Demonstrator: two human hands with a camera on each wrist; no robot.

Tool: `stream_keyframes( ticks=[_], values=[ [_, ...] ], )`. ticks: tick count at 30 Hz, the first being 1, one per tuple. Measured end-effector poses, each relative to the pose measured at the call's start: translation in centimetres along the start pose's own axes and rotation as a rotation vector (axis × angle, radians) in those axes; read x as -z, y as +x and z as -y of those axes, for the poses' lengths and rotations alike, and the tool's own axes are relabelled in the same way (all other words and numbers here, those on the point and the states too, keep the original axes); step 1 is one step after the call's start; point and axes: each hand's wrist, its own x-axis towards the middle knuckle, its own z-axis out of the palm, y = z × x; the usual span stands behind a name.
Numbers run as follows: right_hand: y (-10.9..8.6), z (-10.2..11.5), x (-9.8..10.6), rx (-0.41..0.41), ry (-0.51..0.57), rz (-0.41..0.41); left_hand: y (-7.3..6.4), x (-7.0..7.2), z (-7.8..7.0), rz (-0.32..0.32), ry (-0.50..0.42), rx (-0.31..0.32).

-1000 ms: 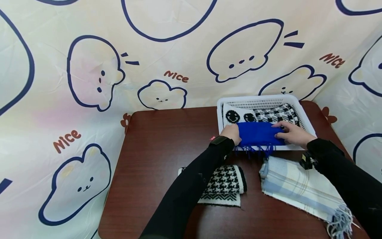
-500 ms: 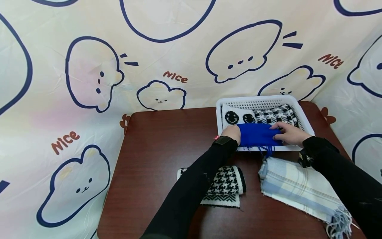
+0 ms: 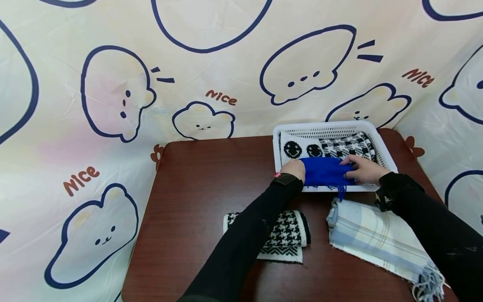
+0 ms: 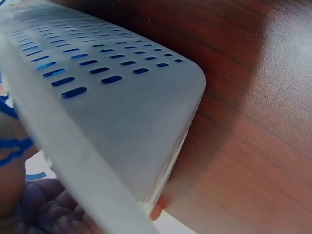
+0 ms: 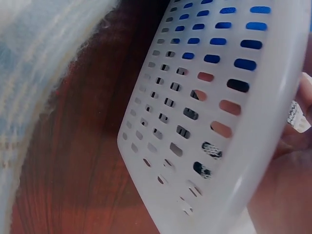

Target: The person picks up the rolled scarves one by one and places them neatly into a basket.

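A folded blue fringed scarf (image 3: 326, 171) lies at the front of the white plastic basket (image 3: 277, 147), some fringe hanging over the front rim. My left hand (image 3: 294, 168) grips its left end, with the fingertips hidden in the head view. At the right end, my right hand (image 3: 365, 168) holds the scarf between thumb and fingers. Behind it in the basket are a white knit with black smiley faces (image 3: 302, 144) and a black-and-white houndstooth knit (image 3: 347, 144). Blue cloth shows through the slotted basket wall (image 4: 131, 112) in the left wrist view.
On the brown table (image 3: 188, 201), a folded houndstooth scarf (image 3: 286, 228) lies partly under my left forearm. A pale blue and cream plaid scarf (image 3: 377, 239) with fringe lies in front of the basket, partly beneath my right forearm. A printed cloth backdrop (image 3: 226, 63) stands behind.
The blue scarf has sunk a little lower into the basket, and less fringe hangs over the front rim. Both hands have moved slightly closer together.
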Motion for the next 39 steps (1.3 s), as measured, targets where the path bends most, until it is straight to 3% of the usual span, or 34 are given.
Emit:
stream_keyframes(
  ticks=[8,17,29,39],
  values=[
    [-0.3,0.3,0.2,0.012,0.010,0.008,0.1,-0.3,0.0,-0.014,-0.002,0.023],
    [-1.3,1.6,1.7,-0.007,0.001,0.019,-2.4,1.7,1.1,-0.068,-0.028,-0.039],
    [-3.0,2.8,3.5,-0.005,-0.077,-0.002,-5.6,4.7,3.6,-0.040,-0.285,-0.064],
    [-4.5,5.1,3.7,0.058,-0.112,-0.073,-7.3,6.5,5.6,-0.050,-0.369,-0.057]
  ],
)
